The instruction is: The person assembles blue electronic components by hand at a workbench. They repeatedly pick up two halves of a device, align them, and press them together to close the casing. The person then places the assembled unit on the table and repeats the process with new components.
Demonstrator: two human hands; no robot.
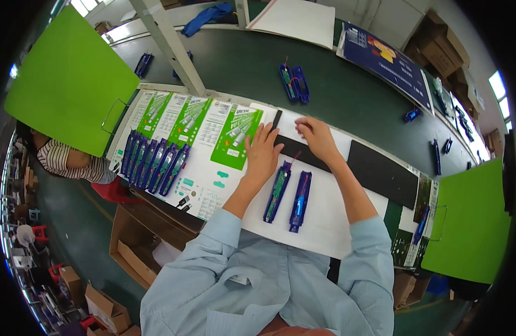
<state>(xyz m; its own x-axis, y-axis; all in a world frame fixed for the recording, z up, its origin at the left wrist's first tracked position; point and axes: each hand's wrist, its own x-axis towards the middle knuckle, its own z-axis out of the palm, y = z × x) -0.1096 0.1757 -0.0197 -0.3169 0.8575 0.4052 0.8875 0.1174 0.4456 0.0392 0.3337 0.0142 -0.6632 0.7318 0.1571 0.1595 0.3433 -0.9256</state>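
My left hand (262, 152) lies with its fingers spread at the left end of a black strip (294, 147) on the white work sheet (331, 207). Close by on the right, my right hand (319, 140) has its fingers curled in toward the thumb; whatever they pinch, if anything, is hidden. Below both hands, two long dark-blue plastic casing halves lie side by side, apart from each other. The left casing half (278, 191) carries a green circuit board and a reddish wire end. Inside the right casing half (300, 201) sits a light-blue part.
Several blue casings with green boards (151, 162) stand in a row on printed green-and-white sheets (238, 134). An opened casing (294, 84) lies on the dark-green belt (235, 61). Bright green panels (73, 78) flank the bench. A metal post (171, 47) rises at left; a person in stripes (73, 159) sits beyond.
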